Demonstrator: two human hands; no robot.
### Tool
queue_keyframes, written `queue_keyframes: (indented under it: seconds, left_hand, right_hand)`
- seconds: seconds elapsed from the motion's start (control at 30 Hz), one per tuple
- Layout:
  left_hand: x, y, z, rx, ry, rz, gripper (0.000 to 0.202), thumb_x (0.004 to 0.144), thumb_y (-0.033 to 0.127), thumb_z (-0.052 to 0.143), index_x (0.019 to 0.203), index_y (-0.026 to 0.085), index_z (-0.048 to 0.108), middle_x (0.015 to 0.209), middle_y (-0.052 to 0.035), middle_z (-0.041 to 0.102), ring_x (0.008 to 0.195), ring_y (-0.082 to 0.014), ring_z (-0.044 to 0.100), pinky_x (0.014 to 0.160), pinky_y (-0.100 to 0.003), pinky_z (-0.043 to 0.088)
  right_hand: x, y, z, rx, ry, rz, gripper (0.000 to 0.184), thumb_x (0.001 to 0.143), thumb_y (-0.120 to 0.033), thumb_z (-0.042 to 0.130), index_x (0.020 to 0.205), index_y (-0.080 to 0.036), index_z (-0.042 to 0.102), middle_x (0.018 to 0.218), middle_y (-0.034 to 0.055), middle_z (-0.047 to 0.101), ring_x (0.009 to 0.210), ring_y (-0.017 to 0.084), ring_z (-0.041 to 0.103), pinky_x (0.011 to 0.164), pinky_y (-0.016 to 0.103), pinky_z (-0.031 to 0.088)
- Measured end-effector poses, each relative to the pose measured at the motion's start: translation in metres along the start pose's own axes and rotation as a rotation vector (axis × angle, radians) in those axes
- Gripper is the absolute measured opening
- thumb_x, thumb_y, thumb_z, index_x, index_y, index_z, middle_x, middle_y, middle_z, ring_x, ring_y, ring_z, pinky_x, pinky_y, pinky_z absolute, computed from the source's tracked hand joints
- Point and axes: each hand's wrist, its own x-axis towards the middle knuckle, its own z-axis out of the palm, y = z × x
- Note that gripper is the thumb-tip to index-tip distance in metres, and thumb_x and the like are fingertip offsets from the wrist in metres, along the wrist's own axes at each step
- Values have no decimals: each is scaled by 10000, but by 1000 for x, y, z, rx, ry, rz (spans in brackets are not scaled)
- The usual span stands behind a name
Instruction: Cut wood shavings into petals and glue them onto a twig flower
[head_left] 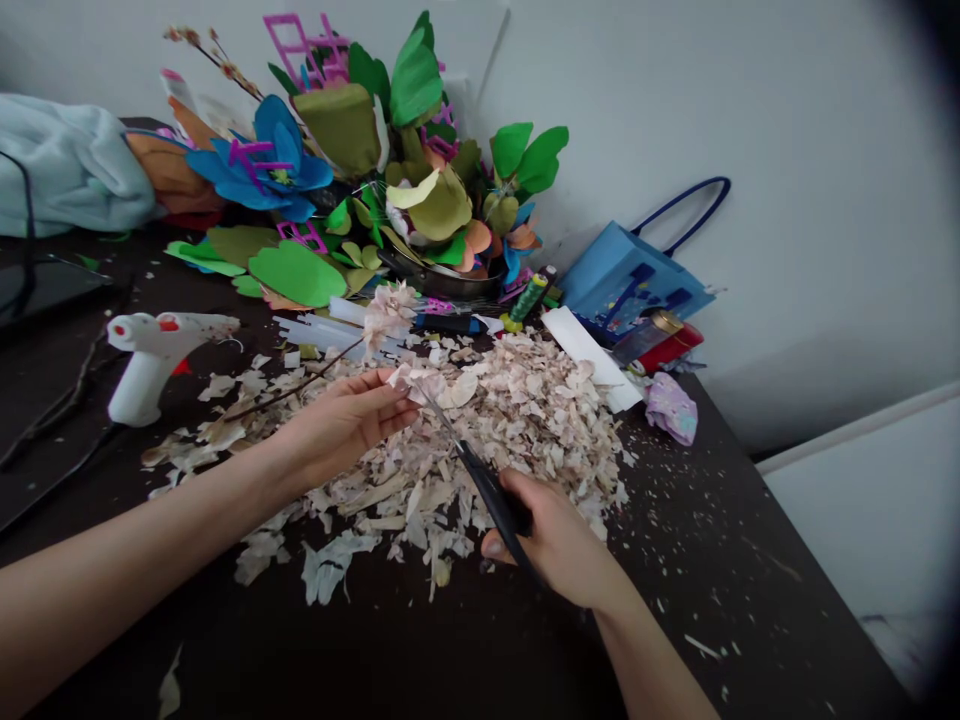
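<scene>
My left hand pinches a small pale pink petal-like scrap between thumb and fingertips. My right hand is wrapped round the handles of black-handled scissors, whose blades point up and left to the scrap's edge. Whether the blades are fully closed is hard to see. Beneath both hands spreads a heap of pale pink and beige scraps. Just behind my left hand, a thin brown twig carries a cluster of pale petals at its tip.
A white glue gun stands at left, its cord running forward. Behind lie clear glue sticks, a green thread spool and a large bunch of coloured fabric flowers. A blue bag leans by the wall; a white strip lies before it.
</scene>
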Motion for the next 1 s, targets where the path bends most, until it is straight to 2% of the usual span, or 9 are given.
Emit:
queue_keyframes:
  seconds: [0.37, 0.63, 0.83, 1.0]
  left_hand:
    - [0, -4, 0, 30, -12, 4, 120, 836, 26, 637, 780, 131, 650, 724, -39, 696, 668, -138, 699, 717, -251, 609]
    - [1, -3, -1, 18, -6, -2, 126, 827, 30, 648, 769, 141, 633, 719, -43, 700, 675, -146, 702, 717, -259, 605]
    - [2, -4, -2, 24, -16, 6, 113, 828, 38, 650, 778, 138, 639, 713, -43, 692, 681, -147, 699, 723, -260, 602]
    - [1, -3, -1, 23, 1, 21, 111, 834, 39, 642, 779, 135, 641, 708, -39, 690, 668, -142, 696, 711, -253, 604]
  right_hand:
    - [2, 7, 6, 240, -81, 55, 264, 772, -339, 716, 819, -199, 497, 777, 4, 591, 650, 143, 583, 560, 254, 422]
    - [2, 6, 7, 502, -167, 81, 266, 812, -381, 700, 864, -187, 525, 751, 1, 621, 663, 139, 586, 622, 263, 459]
    - [4, 8, 8, 519, -174, 62, 256, 819, -387, 682, 861, -185, 531, 766, 8, 618, 645, 132, 566, 602, 253, 438]
    - [5, 11, 10, 358, -133, 18, 293, 810, -439, 677, 853, -189, 529, 811, 36, 618, 681, 154, 563, 601, 261, 446]
